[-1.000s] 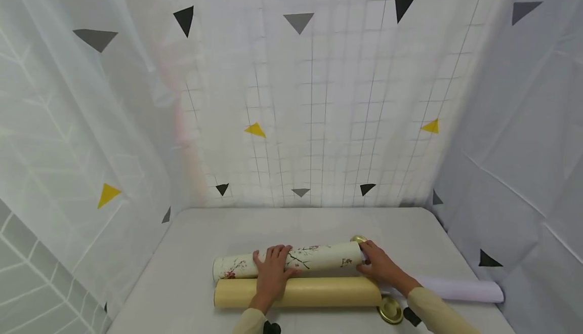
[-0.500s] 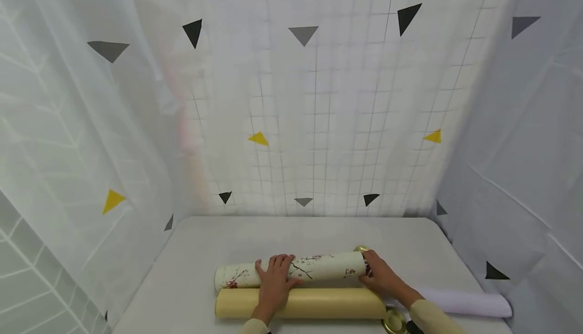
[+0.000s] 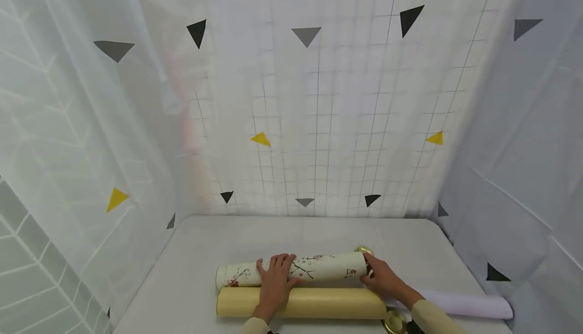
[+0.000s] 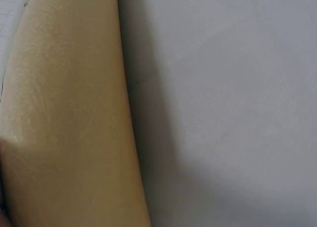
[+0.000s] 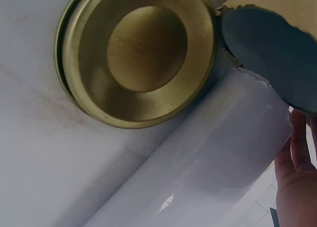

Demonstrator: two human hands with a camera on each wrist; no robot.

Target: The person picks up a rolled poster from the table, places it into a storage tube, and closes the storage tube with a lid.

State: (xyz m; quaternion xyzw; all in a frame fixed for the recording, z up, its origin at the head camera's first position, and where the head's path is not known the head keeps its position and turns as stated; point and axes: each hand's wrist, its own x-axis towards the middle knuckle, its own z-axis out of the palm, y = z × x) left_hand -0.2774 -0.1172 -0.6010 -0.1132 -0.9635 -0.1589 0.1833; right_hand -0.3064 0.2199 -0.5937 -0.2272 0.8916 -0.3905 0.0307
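White curtains printed with grey, black and yellow triangles enclose a pale grey table. On it, lying crosswise to the person, a floral-printed tube rests touching a plain yellow tube on its near side. Left hand: fingers flat and spread over the floral tube's middle, palm across the yellow tube, gripping nothing. Right hand: at the floral tube's right end, fingers curled about the rim; how firmly they hold it cannot be told. A roll of white paper lies to the right behind that forearm; in the right wrist view its end sits just beside the yellow tube's open mouth and a brass-coloured cap. A second brass cap shows beyond the floral tube's right end. Risk, as judged: both tubes are round and unrestrained; uneven pressure from the flat left hand could roll them apart, or nudge the near cap off the table edge.
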